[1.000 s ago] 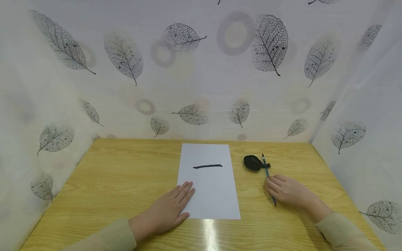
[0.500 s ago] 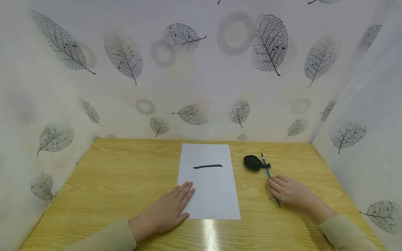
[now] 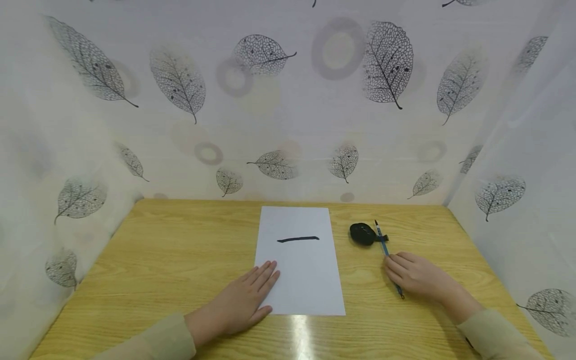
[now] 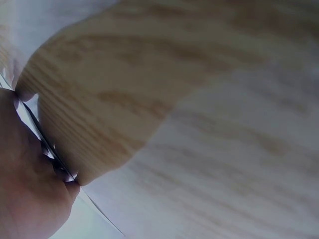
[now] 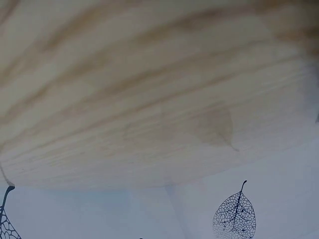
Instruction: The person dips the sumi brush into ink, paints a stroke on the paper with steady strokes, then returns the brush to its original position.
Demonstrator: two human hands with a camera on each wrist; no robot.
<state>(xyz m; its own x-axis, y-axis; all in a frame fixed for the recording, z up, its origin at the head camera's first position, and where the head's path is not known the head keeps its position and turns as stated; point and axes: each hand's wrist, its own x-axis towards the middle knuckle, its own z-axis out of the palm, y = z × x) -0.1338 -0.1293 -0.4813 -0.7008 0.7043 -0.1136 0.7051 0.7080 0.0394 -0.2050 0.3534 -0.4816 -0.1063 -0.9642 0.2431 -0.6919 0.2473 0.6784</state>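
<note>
My left hand (image 3: 240, 302) lies flat with straight fingers on the lower left edge of a white sheet of paper (image 3: 308, 280). Across the sheet's upper half runs one thick black stroke (image 3: 298, 239). To the right, my right hand (image 3: 418, 277) pinches the blue shaft of a calligraphy brush (image 3: 382, 242), its dark tip pointing away from me. The brush crosses the short stem of a glossy black rounded object (image 3: 362, 234). In the left wrist view, part of the left hand (image 4: 30, 174) shows at the left side; the right wrist view shows neither right hand nor brush.
The wood-grain table (image 3: 180, 245) carries everything. A pale curtain (image 3: 288, 115) printed with skeleton leaves closes off the back and both sides, meeting the table's far edge just behind the paper.
The brush's near end has swung slightly to the right, and my right hand has shifted a little the same way. My left hand and the paper stay put.
</note>
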